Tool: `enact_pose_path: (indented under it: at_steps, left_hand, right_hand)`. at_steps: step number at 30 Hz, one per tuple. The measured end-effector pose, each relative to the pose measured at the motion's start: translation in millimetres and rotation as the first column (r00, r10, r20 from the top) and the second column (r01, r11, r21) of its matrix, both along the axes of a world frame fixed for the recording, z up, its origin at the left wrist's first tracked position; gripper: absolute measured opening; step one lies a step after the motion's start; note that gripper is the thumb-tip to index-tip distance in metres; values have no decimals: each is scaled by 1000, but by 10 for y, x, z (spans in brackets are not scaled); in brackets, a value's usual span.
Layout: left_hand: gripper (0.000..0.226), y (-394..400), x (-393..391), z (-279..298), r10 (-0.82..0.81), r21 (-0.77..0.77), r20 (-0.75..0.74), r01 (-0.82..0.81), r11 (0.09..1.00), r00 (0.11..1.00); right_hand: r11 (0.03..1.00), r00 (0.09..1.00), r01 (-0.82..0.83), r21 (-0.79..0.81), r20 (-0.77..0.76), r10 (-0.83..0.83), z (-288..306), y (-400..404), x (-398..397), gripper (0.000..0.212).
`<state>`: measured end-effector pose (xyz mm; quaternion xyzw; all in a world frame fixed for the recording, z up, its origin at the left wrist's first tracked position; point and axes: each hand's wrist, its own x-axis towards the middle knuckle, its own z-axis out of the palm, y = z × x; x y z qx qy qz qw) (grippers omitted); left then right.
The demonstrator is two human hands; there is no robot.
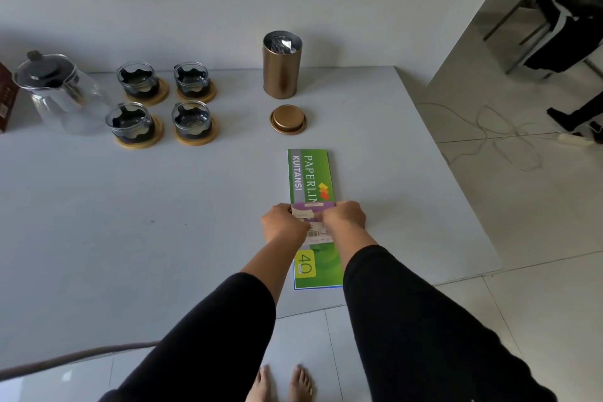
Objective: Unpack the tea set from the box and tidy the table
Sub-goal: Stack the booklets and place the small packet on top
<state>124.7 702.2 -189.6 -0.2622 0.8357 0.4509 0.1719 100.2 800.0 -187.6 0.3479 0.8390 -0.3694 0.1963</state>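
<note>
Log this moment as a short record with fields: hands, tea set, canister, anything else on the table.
hands: left hand and right hand both rest on the green receipt book, fingers hidden
teapot: glass teapot, lid on, far left
cups: four glass cups on wooden coasters, two rows
canister: gold tea canister open, foil pouch inside
lid: canister lid lies in front of the canister
box: brown box at left edge

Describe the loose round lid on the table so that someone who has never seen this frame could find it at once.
Start at the grey table and find the tall bronze-coloured metal canister standing open near the far edge. Just in front of it, toward the person, lies the round gold metal lid, flat and apart from the canister. Unlike the four round wooden coasters to its left, it carries no glass cup.
</note>
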Motion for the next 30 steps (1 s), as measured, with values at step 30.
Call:
enact_pose_path:
  at_steps: [30]
  left_hand:
    - [29, 854, -2626, 69, 70, -138, 0, -69, 988, 998]
  right_hand:
    - [992, 994, -93, -80, -71, 88, 125, 781, -2649, 29]
